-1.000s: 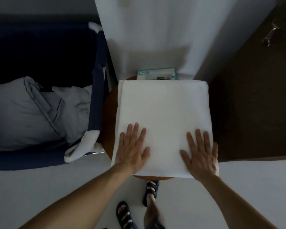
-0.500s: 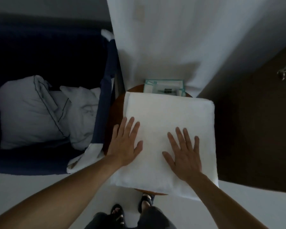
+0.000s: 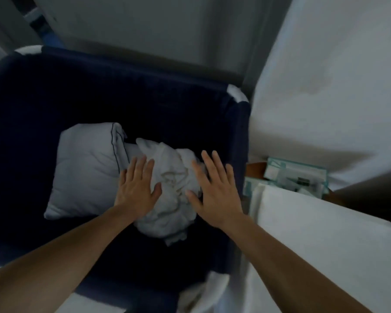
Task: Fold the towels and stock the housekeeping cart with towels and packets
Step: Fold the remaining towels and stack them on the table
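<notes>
A crumpled white towel lies inside the dark blue fabric cart bin. My left hand is spread flat with straight fingers over the towel's left side. On the towel's right side, my right hand is spread the same way. Whether either palm touches the cloth I cannot tell. A folded white towel lies on the small round wooden table to the right, with teal-edged packets behind it.
A white pillow with dark piping lies in the bin left of the crumpled towel. White fabric drapes over the bin's near right corner. A white wall rises behind the table, and a dark door stands at far right.
Both hands have left the folded towel on the table and moved left over the crumpled towel in the bin. The view has swung left with them.
</notes>
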`<control>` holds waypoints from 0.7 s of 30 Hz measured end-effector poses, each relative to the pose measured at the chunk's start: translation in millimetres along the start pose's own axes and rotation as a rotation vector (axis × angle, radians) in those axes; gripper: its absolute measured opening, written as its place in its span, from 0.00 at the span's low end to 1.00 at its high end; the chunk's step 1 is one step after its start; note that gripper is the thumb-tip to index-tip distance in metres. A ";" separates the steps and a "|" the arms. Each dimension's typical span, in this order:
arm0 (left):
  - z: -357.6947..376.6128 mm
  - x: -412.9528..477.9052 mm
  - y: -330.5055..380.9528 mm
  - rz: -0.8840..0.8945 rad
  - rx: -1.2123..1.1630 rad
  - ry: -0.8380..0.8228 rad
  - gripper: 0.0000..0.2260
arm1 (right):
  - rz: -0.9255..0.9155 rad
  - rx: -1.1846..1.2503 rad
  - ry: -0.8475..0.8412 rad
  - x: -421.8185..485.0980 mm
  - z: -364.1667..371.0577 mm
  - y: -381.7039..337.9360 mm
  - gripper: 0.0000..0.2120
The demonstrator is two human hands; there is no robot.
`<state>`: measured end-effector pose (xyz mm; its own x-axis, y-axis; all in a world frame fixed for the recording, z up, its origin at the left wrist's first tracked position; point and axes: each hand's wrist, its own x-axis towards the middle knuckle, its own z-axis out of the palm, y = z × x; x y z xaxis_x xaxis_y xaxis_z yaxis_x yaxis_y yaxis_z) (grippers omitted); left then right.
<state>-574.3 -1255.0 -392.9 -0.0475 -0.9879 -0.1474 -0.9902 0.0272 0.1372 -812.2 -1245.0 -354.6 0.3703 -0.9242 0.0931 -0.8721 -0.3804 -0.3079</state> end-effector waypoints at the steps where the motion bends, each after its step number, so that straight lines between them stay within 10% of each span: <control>1: 6.4 15.4 -20.7 -0.007 -0.008 -0.024 0.38 | 0.022 0.007 -0.049 21.5 17.2 -6.4 0.34; 21: 225.2 184.1 -204.6 0.050 -0.165 -0.229 0.33 | 0.599 0.061 -0.621 242.8 416.9 32.7 0.66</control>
<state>-410.2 -1408.1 -668.7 -0.1430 -0.9254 -0.3510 -0.9519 0.0314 0.3049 -617.4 -1468.2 -736.8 -0.0232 -0.7766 -0.6296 -0.9641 0.1840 -0.1914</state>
